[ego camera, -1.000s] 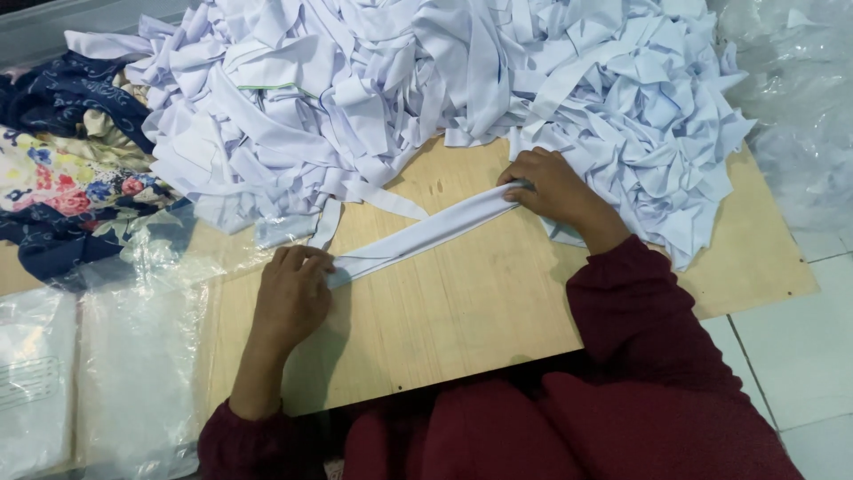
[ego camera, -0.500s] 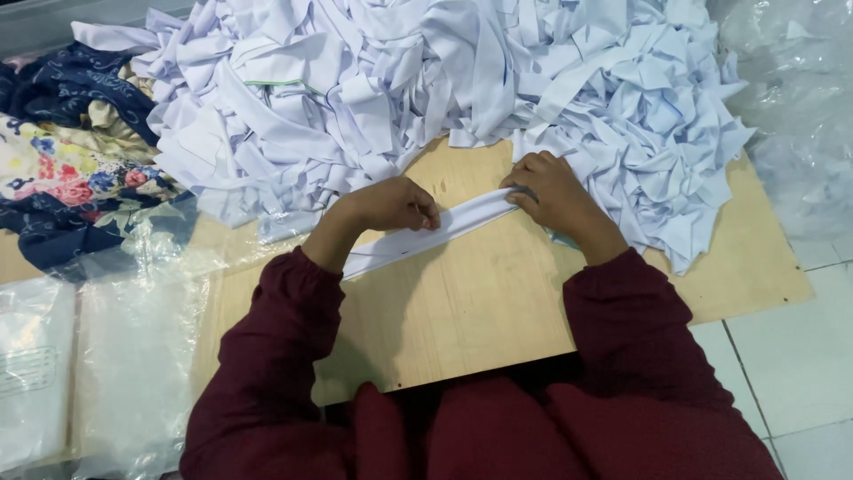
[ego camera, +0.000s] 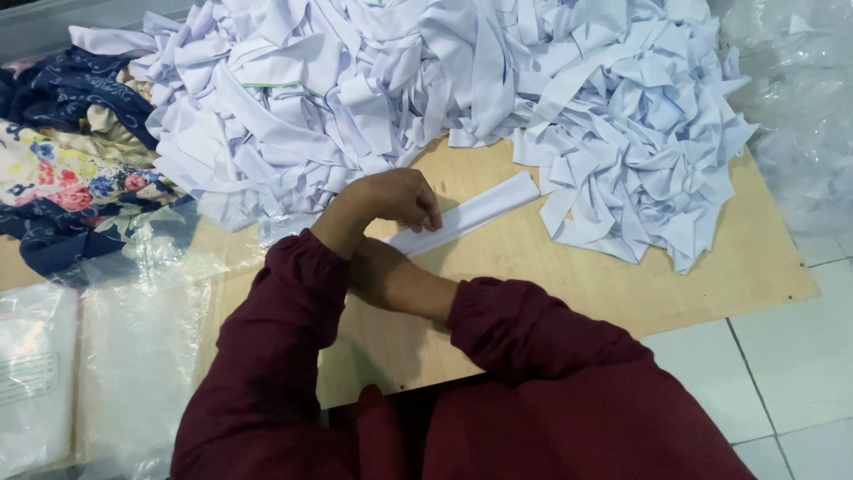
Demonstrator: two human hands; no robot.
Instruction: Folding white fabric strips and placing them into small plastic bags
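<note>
Left hand (ego camera: 395,200) pinches a white strip (ego camera: 471,213) mid-worktop — right hand hidden beneath, grip untellable. Soft, light cloth — best held at its ends.

Your right hand off the white strip's (ego camera: 466,213) far end, forearm crossed beneath your left hand (ego camera: 395,200), which presses the strip

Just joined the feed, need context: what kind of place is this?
Likely a small garment workshop, worked at floor level: a big heap of white fabric strips, a plywood board on floor tiles, floral cloth and plastic bags.
</note>
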